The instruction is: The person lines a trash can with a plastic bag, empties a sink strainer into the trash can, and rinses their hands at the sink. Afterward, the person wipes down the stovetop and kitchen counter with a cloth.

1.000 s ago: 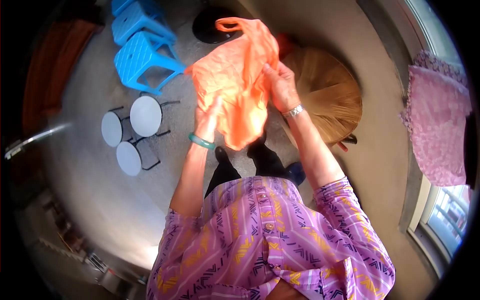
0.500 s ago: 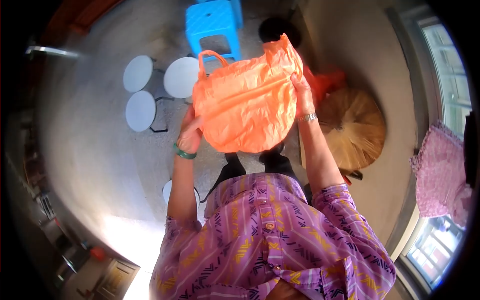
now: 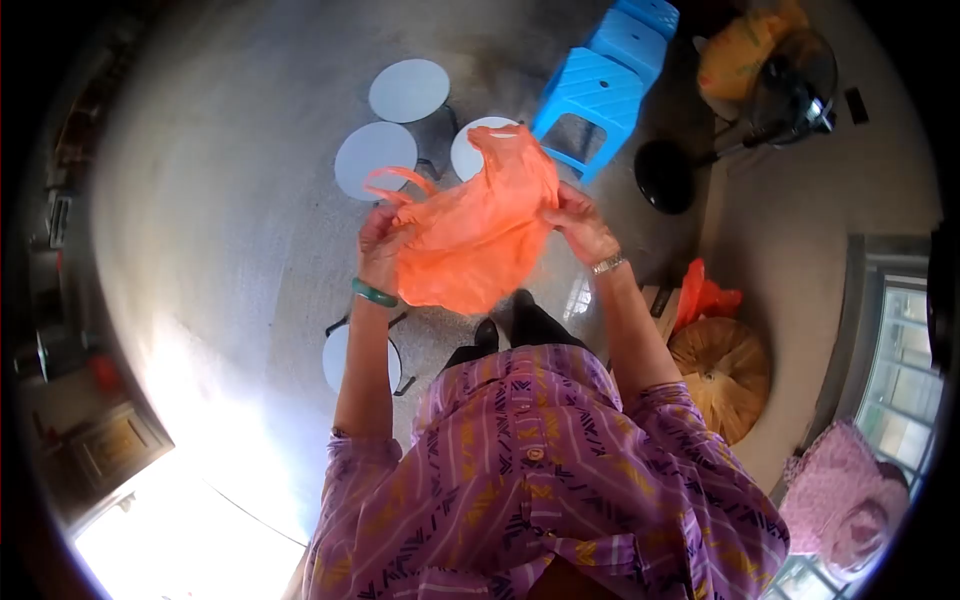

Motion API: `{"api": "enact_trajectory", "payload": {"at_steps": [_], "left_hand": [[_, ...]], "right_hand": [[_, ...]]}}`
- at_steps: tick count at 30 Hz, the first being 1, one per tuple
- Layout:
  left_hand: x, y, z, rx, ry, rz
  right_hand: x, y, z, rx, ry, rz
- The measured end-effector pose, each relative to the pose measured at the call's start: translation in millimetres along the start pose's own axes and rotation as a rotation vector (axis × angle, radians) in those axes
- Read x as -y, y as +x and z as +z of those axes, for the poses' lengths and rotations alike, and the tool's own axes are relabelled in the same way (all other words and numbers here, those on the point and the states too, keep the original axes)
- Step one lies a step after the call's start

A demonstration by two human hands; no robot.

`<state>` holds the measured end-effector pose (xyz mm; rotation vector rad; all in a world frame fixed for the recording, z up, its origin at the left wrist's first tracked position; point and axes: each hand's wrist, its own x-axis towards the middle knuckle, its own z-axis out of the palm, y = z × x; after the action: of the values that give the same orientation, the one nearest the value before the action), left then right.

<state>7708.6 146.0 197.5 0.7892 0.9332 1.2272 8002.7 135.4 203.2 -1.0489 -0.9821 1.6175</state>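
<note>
The bag [image 3: 470,240] is thin orange plastic, crinkled all over and slightly sheer. It is held up in the air, spread fairly flat, just above the middle of the frame. Its lower edge is rounded and points toward the bottom of the frame — its upper part slants toward the upper right and narrows to a bunched end. One handle [image 3: 404,173] sticks out at its upper left, a loose open loop — and long creases run diagonally across the body.
</note>
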Motion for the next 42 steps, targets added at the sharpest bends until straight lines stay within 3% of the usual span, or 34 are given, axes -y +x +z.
{"api": "enact_trajectory", "payload": {"at_steps": [2,4,8,10,11,13,15,16,18,22,24,26,29,31,33,35,37,39,40,41,42], "left_hand": [[-3.3,2.9,-12.4,-0.05,0.022,0.091],[-3.9,13.3,-33.8,-0.066,0.285,0.315],[-17.2,21.5,-49.4,-0.195,0.512,0.394],[-22.4,33.2,-61.1,-0.278,0.907,0.365],[-29.4,37.0,-65.2,-0.302,0.92,0.358],[-50.6,39.3,-59.6,-0.309,0.972,0.391],[-57.0,44.6,-69.7,-0.495,0.872,0.332],[-62.9,46.1,-77.4,-0.628,0.744,0.186],[-66.9,48.0,-96.8,-0.802,0.635,-0.022],[-51.5,44.0,-168.5,-0.983,0.636,0.169],[-55.2,40.3,-206.0,-1.104,0.569,0.146],[-61.0,41.9,-246.0,-1.266,0.52,0.146],[-79.9,46.7,-307.5,-1.242,0.27,0.14],[-111.8,45.4,-337.1,-1.274,0.245,0.069],[-139.6,47.1,-369.7,-1.202,0.152,-0.056],[-164.4,47.4,-403.3,-1.198,0.14,-0.03],[-186.2,50.2,-430.2,-1.036,0.061,-0.071],[-196.4,55.0,-444.5,-1.001,0.037,-0.126],[-203.1,58.4,-454.7,-0.961,0.022,-0.174],[-206.8,61.9,-462.4,-0.97,0.014,-0.168],[-210.2,65.5,-470.9,-0.969,-0.169,-0.121]], "right_hand": [[0.6,17.3,11.2,0.015,0.08,0.06],[-4.4,45.7,23.6,-0.043,0.022,0.128],[-9.1,116.9,59.4,-0.207,-0.28,0.348],[-6.4,151.9,89.6,-0.191,-0.369,0.385],[-7.2,168.2,102.6,-0.208,-0.451,0.412],[-32.9,204.2,115.5,-0.14,-0.304,0.368],[-55.3,236.1,135.0,-0.161,-0.091,0.184],[-55.1,245.0,151.1,-0.147,-0.036,0.138],[-61.5,266.2,172.2,-0.053,0.062,0.184],[-75.2,304.8,214.2,0.091,0.223,0.291],[-74.3,316.7,248.6,0.103,0.293,0.304],[-81.3,334.0,273.2,0.117,0.134,0.314],[-96.3,367.3,317.7,0.097,-0.162,0.255],[-103.3,380.5,344.2,0.09,-0.578,0.396],[-110.2,392.3,379.7,0.101,-0.671,0.42],[-116.1,401.6,422.5,0.084,-0.633,0.469],[-128.9,418.4,450.6,0.15,-0.605,0.531],[-137.9,435.6,471.6,0.205,-0.167,0.576],[-139.4,448.9,486.7,0.217,-0.176,0.576],[-140.7,461.3,499.3,0.319,0.012,0.635],[-143.0,472.2,514.1,0.417,0.201,0.694]]}}
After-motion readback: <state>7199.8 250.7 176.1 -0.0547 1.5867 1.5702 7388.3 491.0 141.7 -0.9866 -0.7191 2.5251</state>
